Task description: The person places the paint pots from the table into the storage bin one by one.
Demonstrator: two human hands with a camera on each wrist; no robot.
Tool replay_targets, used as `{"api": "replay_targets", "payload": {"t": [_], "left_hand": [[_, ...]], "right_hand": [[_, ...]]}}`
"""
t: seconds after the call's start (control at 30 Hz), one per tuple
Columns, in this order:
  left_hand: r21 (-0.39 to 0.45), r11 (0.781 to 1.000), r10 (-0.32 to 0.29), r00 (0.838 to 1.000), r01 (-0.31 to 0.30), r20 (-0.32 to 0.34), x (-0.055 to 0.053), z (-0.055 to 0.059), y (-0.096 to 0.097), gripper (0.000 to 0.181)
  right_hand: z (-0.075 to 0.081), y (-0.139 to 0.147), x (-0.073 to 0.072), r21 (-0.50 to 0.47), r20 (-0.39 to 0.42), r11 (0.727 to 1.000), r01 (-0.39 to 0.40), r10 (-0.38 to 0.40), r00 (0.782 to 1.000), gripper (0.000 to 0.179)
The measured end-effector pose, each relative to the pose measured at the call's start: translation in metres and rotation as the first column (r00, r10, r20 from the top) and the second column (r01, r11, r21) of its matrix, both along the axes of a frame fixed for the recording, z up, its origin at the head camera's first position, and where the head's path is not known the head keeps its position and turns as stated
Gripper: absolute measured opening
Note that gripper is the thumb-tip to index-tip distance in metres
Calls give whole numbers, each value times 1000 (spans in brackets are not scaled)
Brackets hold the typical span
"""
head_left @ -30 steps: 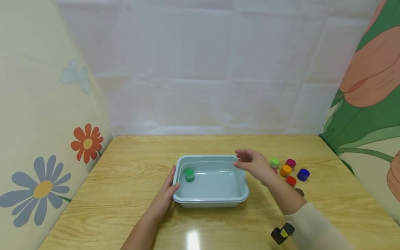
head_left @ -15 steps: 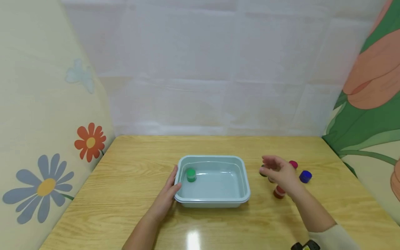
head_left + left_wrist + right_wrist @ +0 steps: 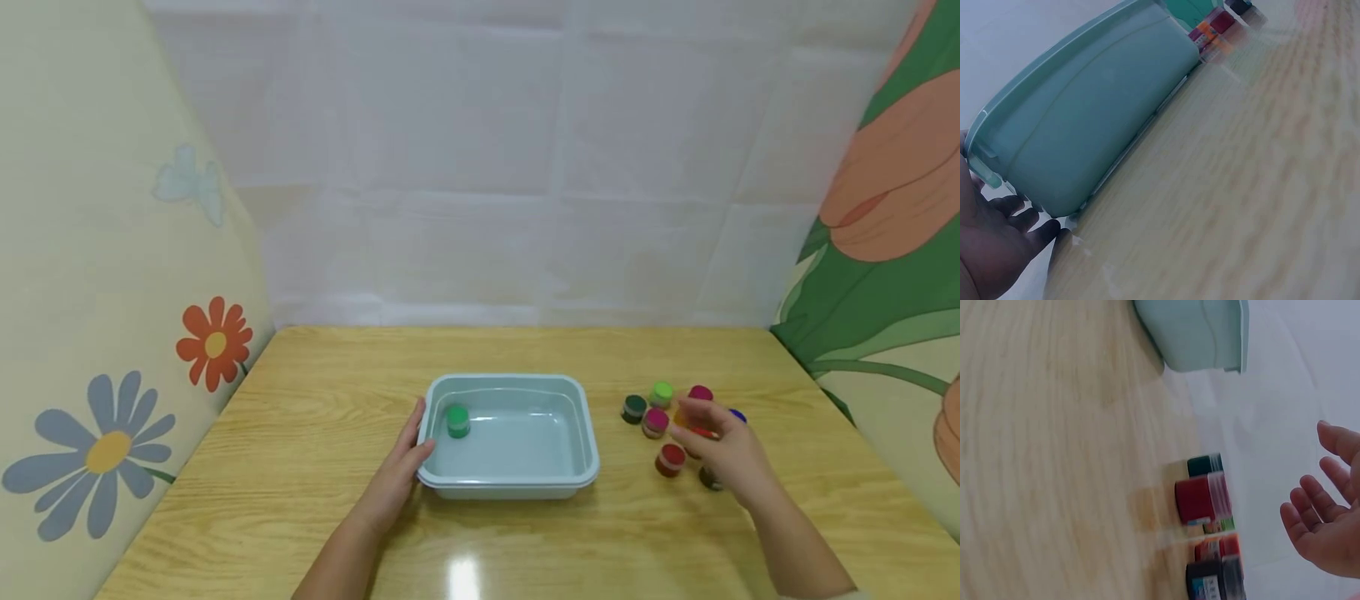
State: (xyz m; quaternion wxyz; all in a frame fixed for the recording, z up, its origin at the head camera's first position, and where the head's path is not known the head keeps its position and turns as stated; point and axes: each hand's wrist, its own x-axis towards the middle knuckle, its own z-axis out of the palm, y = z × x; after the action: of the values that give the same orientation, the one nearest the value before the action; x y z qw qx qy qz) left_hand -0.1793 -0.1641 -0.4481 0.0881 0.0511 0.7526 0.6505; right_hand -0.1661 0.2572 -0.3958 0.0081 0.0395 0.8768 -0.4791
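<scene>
**Q:** How is the tray (image 3: pixel 512 481) positioned and secured?

**A:** It is set on the table (image 3: pixel 300 433); clock directions are read from the head view. At the tray's nine o'clock side it is held by the left hand (image 3: pixel 399 467), with the thumb at the rim and the fingers against the outer wall. A green jar (image 3: pixel 457 422) is contained inside, toward ten o'clock.

**Q:** What is the state of the right hand (image 3: pixel 729 454)?

**A:** It is poised at the tray's three o'clock, above an orange jar (image 3: pixel 680 417) and a red jar (image 3: pixel 703 432), both partly hidden. Thumb and fingers are curved and moderately wide apart; nothing is seen between them.

**Q:** How is a jar best gripped?

**A:** Opposite sides should be pinched evenly, from directly above. If the dark red jar (image 3: pixel 670 460) is selected, at the right hand's nine o'clock, the magenta jar (image 3: pixel 655 422), toward ten, should not be brushed.
</scene>
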Motion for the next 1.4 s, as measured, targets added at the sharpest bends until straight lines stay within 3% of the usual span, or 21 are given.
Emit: {"api": "replay_targets", "payload": {"t": [0.33,0.77,1.0,1.4], "left_hand": [[-10,1000,5,1000,-5,17,-1,-1,0,64],[-17,1000,5,1000,-5,-6,0,0,0,64],[-23,1000,6,1000,-6,12,-1,-1,0,63],[-40,999,6,1000,-5,23,-2,0,-1,63]], "right_hand": [[-12,26,10,22,108,999,43,-45,993,73],[-31,47,17,74,157,997,34,-46,987,76],[-40,52,17,49,185,998,31,-40,982,78],[-53,56,15,108,176,993,46,-64,982,78]]}}
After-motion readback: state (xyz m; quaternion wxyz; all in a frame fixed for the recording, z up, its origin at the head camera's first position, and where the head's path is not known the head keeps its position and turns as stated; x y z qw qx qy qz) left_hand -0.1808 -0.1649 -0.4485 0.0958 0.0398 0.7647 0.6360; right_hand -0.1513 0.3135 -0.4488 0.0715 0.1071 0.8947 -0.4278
